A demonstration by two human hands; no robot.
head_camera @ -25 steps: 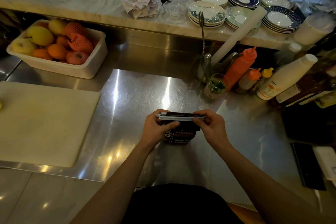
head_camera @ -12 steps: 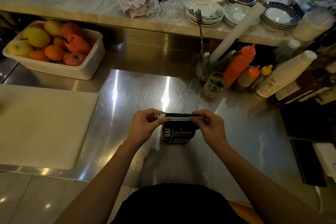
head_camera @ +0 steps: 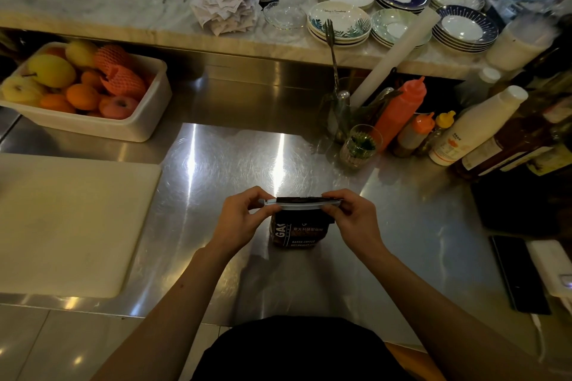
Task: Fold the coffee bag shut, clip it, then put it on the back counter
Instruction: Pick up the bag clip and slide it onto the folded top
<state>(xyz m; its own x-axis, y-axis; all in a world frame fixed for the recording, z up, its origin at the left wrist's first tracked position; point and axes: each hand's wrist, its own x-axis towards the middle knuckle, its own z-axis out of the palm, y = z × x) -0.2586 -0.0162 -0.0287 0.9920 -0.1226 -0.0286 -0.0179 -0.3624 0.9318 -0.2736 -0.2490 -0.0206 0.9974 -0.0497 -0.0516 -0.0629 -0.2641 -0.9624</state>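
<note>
We are pinching both ends of the pale clip (head_camera: 301, 202) across the folded coffee bag (head_camera: 298, 230), left hand (head_camera: 243, 219) and right hand (head_camera: 353, 221) closed on it, mid-counter; even pressure should seat it squarely.

Coffee bag (head_camera: 297, 233) – top fold hidden under clip (head_camera: 301, 202); label's left edge behind left hand (head_camera: 240, 219).

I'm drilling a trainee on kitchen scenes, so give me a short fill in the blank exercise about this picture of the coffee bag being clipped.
1. The coffee bag stands on the ____ worktop.
2. The left hand and right hand each hold one end of the long ____ across the bag's top.
3. The white tub at far left holds ____.

Missing words: steel; clip; fruit
</note>
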